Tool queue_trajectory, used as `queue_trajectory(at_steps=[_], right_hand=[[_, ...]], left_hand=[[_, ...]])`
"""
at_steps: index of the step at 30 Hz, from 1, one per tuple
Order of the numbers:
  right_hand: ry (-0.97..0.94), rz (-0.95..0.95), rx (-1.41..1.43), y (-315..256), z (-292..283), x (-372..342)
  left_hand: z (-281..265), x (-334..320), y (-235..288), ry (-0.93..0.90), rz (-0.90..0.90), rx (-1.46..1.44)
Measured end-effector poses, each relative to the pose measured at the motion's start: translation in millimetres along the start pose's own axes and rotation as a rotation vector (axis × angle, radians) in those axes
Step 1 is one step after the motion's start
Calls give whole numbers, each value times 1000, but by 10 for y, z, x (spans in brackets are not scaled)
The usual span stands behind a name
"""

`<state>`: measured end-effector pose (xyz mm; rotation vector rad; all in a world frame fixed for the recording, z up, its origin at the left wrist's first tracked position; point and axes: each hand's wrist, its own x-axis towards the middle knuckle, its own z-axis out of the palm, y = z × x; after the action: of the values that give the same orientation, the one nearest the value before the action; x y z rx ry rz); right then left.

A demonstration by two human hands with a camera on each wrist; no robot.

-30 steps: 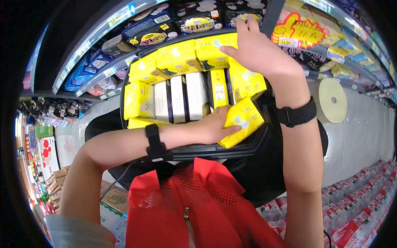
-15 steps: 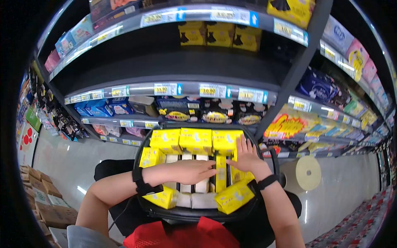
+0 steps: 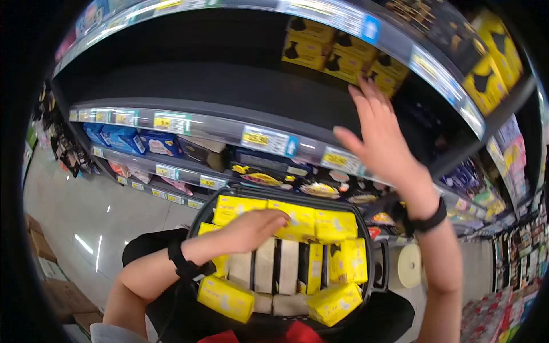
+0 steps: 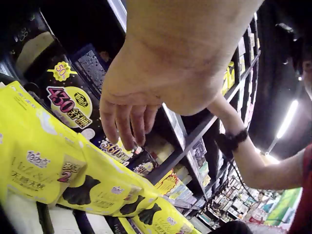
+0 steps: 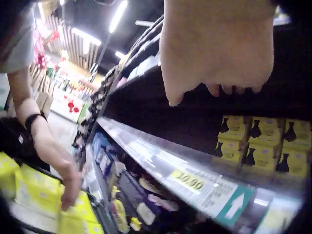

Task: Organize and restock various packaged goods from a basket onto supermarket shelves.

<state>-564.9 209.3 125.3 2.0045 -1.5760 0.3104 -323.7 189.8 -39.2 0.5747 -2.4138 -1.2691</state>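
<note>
In the head view, my left hand [image 3: 254, 228] hovers over a black basket [image 3: 369, 251] of yellow packets [image 3: 336, 225] and paler, white-sided packets [image 3: 265, 268]. Nothing is held in it; the left wrist view shows its fingers [image 4: 123, 124] hanging loosely above the yellow row. My right hand [image 3: 382, 137] reaches up in front of a dark shelf, its fingers spread and bare. Those fingertips overlap a small stack of yellow packets [image 3: 343, 63] at the shelf's back in the head view. In the right wrist view the same stack [image 5: 256, 139] sits beyond the hand.
A price-tag rail [image 3: 263, 140] edges the shelf, with dark and blue packets [image 3: 123, 140] on a lower level. A round pale yellow stool [image 3: 409, 266] stands right of the basket. Cartons [image 3: 66, 286] lie at the left on a tiled floor.
My right hand has moved from the basket up to the shelf. My left hand has let go of a yellow packet at the basket's near right corner and moved left, over the far rows. The view has tilted up.
</note>
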Motion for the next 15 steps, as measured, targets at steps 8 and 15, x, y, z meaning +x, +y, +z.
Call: queue_trajectory(at_steps=[8, 15], right_hand=[[115, -52, -143, 881, 1124, 2141], [271, 55, -239, 899, 1354, 2303]], left_hand=[[-115, 3, -186, 90, -138, -410], [-351, -70, -138, 39, -189, -447]])
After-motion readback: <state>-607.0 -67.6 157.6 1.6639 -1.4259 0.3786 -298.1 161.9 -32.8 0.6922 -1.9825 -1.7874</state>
